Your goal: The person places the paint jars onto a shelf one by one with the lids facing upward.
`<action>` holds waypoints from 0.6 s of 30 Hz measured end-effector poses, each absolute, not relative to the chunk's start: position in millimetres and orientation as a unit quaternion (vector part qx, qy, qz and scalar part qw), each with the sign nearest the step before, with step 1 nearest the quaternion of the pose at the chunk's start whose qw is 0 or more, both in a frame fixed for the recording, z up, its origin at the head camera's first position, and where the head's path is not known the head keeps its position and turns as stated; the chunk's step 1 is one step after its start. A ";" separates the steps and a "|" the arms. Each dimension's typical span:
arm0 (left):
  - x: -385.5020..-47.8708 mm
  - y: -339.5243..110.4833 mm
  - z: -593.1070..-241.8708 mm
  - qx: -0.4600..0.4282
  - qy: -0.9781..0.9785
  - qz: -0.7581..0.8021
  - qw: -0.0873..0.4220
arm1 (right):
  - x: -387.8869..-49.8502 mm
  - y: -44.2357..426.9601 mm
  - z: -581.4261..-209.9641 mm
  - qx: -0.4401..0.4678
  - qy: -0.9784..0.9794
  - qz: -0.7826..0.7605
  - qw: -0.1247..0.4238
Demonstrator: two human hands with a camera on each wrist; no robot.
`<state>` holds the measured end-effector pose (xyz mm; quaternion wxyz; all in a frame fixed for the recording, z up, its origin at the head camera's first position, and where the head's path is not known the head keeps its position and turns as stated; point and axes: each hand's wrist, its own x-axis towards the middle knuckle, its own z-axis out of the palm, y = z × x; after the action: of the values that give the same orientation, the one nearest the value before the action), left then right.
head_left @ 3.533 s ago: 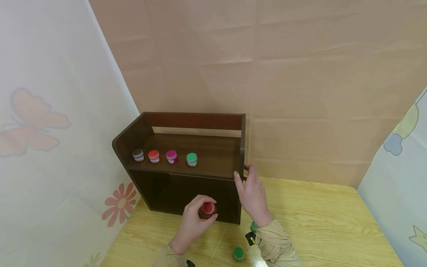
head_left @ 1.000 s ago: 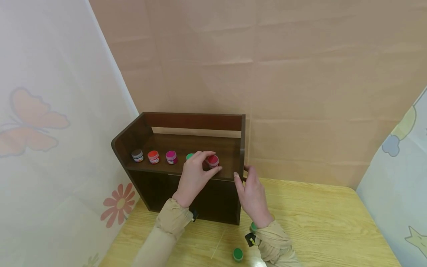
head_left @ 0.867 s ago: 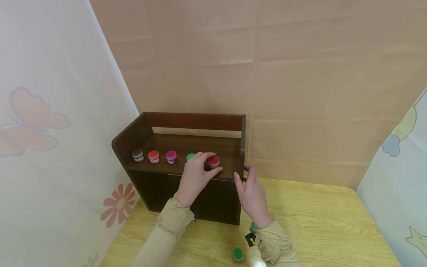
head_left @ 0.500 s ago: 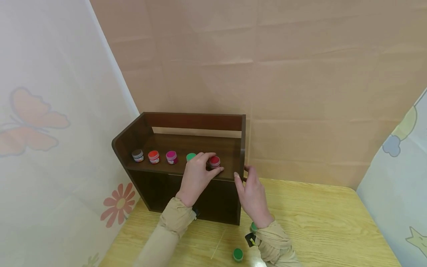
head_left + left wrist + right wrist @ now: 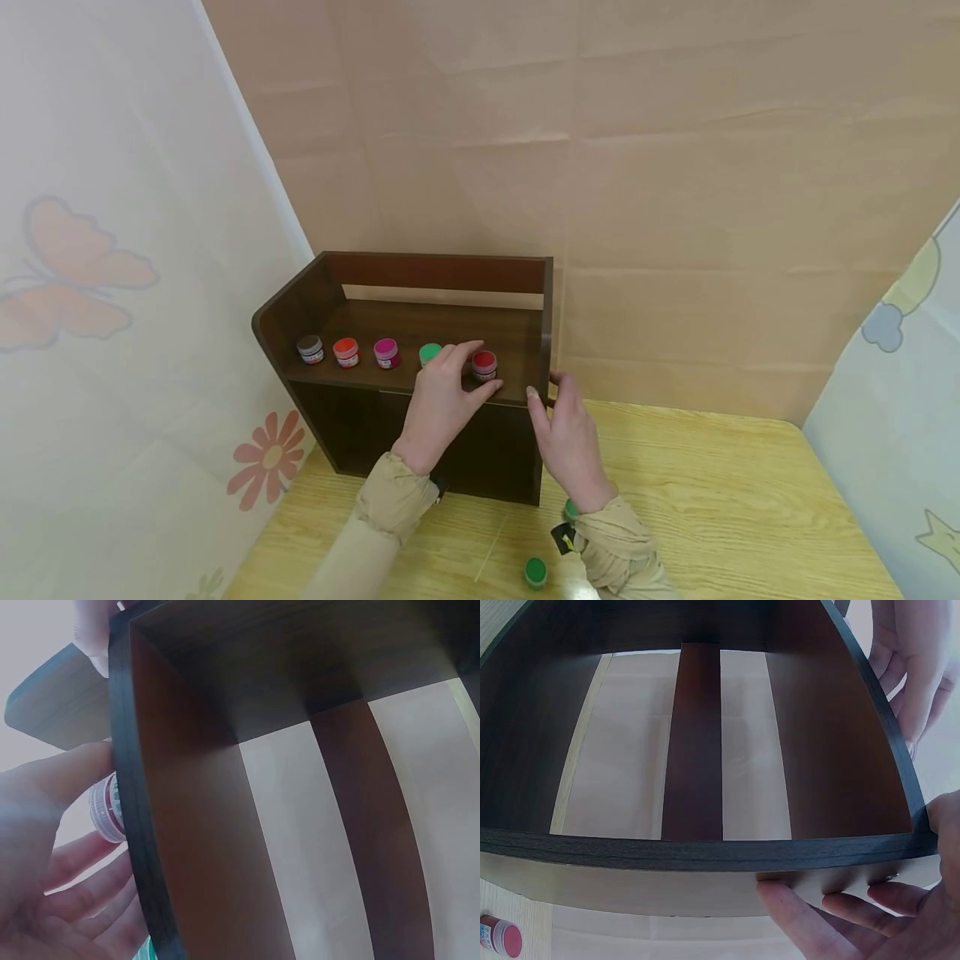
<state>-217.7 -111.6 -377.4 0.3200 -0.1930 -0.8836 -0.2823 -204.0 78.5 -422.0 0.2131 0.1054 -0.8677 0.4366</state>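
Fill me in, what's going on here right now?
A person's left hand has its thumb and fingers curled round a red-lidded jar on the upper level of a dark wooden rack. The right hand grips the rack's right side. To the left stand a brown jar, orange jar, magenta jar and light green jar. A dark green jar sits on the table.

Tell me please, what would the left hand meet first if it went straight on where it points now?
Probably the small, round, red-lidded plastic jar, which the left hand already partly encircles; whether they touch is unclear.
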 end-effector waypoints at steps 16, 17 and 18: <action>-175.3 -118.2 -373.3 -0.249 -0.827 -0.278 0.421 | -203.2 79.4 -421.7 0.106 -0.869 0.433 0.213; -173.1 -119.1 -373.9 -0.254 -0.824 -0.281 0.421 | -203.2 79.4 -421.8 0.105 -0.869 0.433 0.213; -171.0 -120.1 -375.0 -0.258 -0.823 -0.285 0.419 | -203.3 79.4 -421.8 0.104 -0.869 0.434 0.212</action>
<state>-171.0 -120.1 -375.0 0.4190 -0.2580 -0.8227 -0.2849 -203.3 79.4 -421.8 0.2121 0.1043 -0.8693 0.4341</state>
